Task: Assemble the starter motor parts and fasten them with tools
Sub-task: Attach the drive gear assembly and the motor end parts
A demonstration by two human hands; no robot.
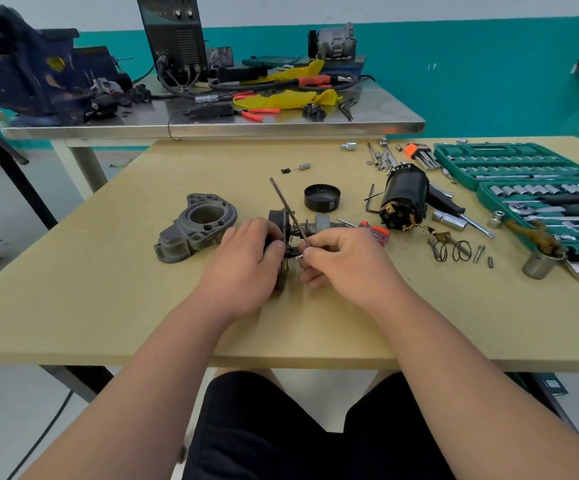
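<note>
My left hand (246, 261) grips a dark round starter assembly (278, 220) that stands on edge on the tan table (142, 299), its shaft and pinion (319, 224) pointing right. My right hand (343, 261) pinches a long thin through bolt (286, 207) that slants up and away across the assembly. A grey cast nose housing (196, 225) lies to the left. Behind are a black end cap (322, 197) and the black motor body (404, 202) with brushes showing. An orange-handled screwdriver (372, 232) lies just past my right hand.
Two open green socket sets (530, 181) fill the right side, with loose sockets, hex keys (419, 155), springs (452, 251) and bolts around them. A metal bench (211, 123) behind carries a blue vise (28, 64), a welder and pliers.
</note>
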